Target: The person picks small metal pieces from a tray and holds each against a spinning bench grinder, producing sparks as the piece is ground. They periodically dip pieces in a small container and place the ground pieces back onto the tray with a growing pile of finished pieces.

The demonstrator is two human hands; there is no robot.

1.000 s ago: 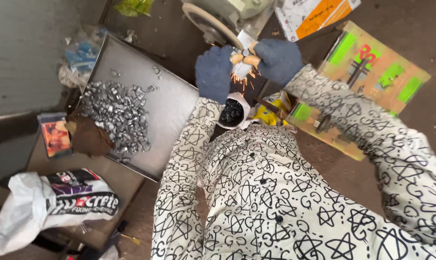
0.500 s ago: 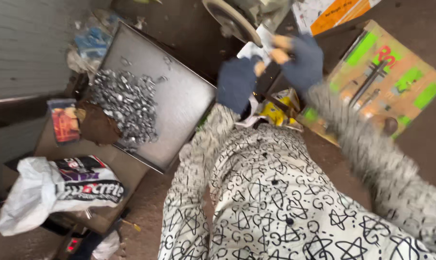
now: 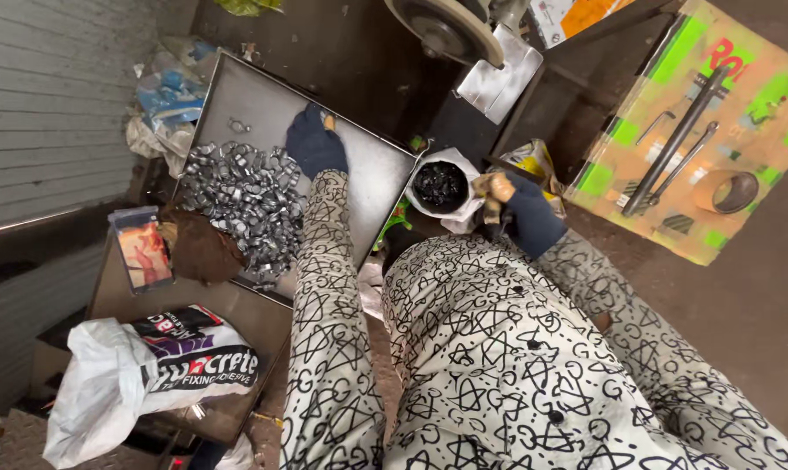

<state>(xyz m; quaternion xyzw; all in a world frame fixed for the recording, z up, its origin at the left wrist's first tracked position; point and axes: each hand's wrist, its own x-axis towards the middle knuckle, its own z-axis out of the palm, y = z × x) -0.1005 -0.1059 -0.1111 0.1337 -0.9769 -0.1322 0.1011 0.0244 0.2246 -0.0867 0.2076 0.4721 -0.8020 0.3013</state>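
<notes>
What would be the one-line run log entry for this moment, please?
left hand: gloved, on metal tray beside pile of small metal pieces | right hand: gloved, next to cup of dark bits | grinding wheel: untouched

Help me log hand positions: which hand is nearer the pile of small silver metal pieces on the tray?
Left. The left hand rests on the metal tray right beside the pile of silver pieces; the right hand is off the tray, by the white cup of dark bits.

A: Lighting? Dim overall, soft diffuse daylight, no hard shadows. Floor nr top very dark.
B: Glare? Mild sheen on metal tray & pile of metal pieces. Focus sharp at centre, slight wide-angle stretch at edges.
</notes>
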